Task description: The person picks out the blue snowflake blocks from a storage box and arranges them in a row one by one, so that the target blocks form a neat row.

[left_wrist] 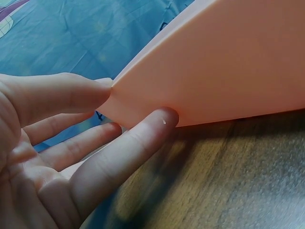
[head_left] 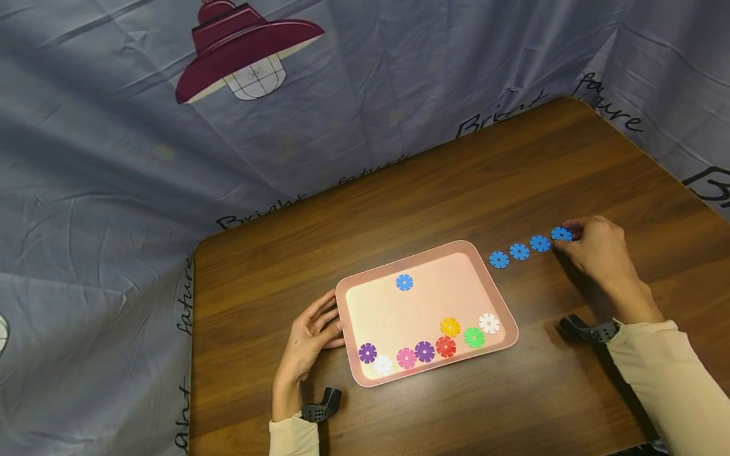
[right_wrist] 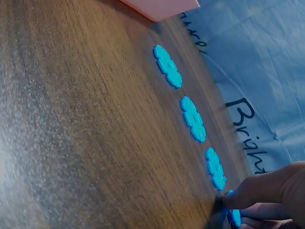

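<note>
My right hand (head_left: 604,253) pinches a blue notched plastic disc (head_left: 561,234) between thumb and fingers at the table surface. This disc stands at the right end of a slanting row; three more blue discs (right_wrist: 193,119) lie flat to its left, spaced apart. A pink rectangular tray (head_left: 388,316) is left of the row. Against the tray's left side rests my left hand (head_left: 305,342), fingers spread and mostly straight, with fingertips (left_wrist: 162,119) touching the outer wall. Inside the tray, one blue disc (head_left: 404,282) lies near the far side.
Along the tray's near side lie several other discs: purple (head_left: 367,353), white (head_left: 488,323), pink (head_left: 407,358), red (head_left: 446,346), yellow (head_left: 450,327) and green (head_left: 474,337). The wooden table (head_left: 274,278) meets a printed grey-blue curtain (head_left: 365,76) at its far edge.
</note>
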A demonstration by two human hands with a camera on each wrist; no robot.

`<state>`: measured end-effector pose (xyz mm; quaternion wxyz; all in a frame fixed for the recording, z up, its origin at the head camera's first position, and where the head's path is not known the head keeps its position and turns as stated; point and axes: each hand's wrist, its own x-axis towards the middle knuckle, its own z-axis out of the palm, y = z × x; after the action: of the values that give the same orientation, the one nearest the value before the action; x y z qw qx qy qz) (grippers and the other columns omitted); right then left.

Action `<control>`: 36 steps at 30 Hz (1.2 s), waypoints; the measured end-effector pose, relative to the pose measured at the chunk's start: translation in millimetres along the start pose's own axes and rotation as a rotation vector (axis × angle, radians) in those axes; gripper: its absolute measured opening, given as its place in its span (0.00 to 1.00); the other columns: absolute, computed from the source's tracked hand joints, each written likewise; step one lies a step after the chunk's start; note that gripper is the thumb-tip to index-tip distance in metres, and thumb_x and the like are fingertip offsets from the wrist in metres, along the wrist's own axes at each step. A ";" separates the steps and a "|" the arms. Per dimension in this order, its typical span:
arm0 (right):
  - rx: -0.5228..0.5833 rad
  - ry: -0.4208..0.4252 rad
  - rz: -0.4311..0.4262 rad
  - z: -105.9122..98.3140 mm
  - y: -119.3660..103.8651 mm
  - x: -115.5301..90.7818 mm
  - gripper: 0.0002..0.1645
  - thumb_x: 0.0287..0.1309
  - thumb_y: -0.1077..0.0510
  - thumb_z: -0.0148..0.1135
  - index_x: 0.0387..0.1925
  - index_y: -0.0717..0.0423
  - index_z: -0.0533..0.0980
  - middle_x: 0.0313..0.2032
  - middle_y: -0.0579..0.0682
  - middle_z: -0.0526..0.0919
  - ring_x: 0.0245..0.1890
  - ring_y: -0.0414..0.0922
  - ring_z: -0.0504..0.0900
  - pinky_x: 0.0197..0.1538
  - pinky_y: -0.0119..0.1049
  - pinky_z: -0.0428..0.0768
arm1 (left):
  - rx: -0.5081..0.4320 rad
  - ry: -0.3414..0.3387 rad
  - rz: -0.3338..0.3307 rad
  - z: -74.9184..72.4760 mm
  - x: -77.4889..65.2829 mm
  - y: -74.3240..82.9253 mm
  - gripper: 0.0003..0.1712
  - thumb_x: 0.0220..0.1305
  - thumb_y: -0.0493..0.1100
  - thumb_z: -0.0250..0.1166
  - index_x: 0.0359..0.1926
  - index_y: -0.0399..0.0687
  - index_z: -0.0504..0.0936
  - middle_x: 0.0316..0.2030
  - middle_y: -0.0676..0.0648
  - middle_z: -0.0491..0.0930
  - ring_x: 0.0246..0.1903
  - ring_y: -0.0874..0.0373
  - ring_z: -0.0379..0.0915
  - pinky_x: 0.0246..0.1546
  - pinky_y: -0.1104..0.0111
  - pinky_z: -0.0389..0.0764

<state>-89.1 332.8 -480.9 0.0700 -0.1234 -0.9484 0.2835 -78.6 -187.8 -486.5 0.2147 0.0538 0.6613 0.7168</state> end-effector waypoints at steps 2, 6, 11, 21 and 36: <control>0.003 -0.008 0.004 -0.7 0.2 0.2 0.25 0.51 0.62 0.71 0.46 0.77 0.76 0.39 0.75 0.78 0.44 0.69 0.73 0.50 0.63 0.68 | 0.000 0.002 0.002 0.2 0.0 0.0 0.37 0.65 0.26 0.61 0.72 0.40 0.61 0.69 0.34 0.60 0.64 0.38 0.65 0.40 0.54 0.86; 0.008 -0.017 0.011 -0.9 -0.6 -0.1 0.25 0.52 0.62 0.71 0.46 0.77 0.76 0.39 0.75 0.78 0.45 0.69 0.73 0.50 0.63 0.68 | -0.008 0.015 -0.008 0.8 -0.3 0.7 0.36 0.64 0.25 0.61 0.72 0.42 0.63 0.69 0.36 0.62 0.63 0.39 0.66 0.41 0.54 0.86; 0.010 -0.018 0.007 -0.4 -1.5 -0.5 0.25 0.52 0.62 0.71 0.46 0.77 0.76 0.39 0.75 0.78 0.45 0.68 0.73 0.50 0.62 0.68 | -0.013 0.018 -0.019 0.8 -0.8 1.3 0.36 0.64 0.26 0.61 0.71 0.43 0.64 0.68 0.38 0.62 0.63 0.40 0.66 0.41 0.54 0.86; -0.003 -0.048 -0.010 -3.6 0.4 2.0 0.26 0.51 0.60 0.72 0.46 0.77 0.76 0.39 0.74 0.78 0.46 0.70 0.72 0.50 0.63 0.68 | -0.006 0.012 -0.005 0.6 -0.3 0.7 0.36 0.64 0.26 0.61 0.72 0.40 0.62 0.69 0.36 0.61 0.63 0.40 0.66 0.40 0.55 0.86; 0.044 0.048 -0.067 -29.3 -43.6 5.4 0.24 0.54 0.61 0.66 0.50 0.73 0.77 0.43 0.72 0.76 0.46 0.66 0.73 0.52 0.60 0.67 | -0.010 0.019 -0.014 -0.2 -0.4 1.1 0.36 0.64 0.25 0.62 0.72 0.41 0.63 0.69 0.36 0.61 0.63 0.40 0.66 0.40 0.55 0.86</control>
<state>-96.7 314.2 -432.0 0.1051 -0.0966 -0.9436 0.2988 -78.5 -188.2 -485.3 0.2137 0.0410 0.6603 0.7188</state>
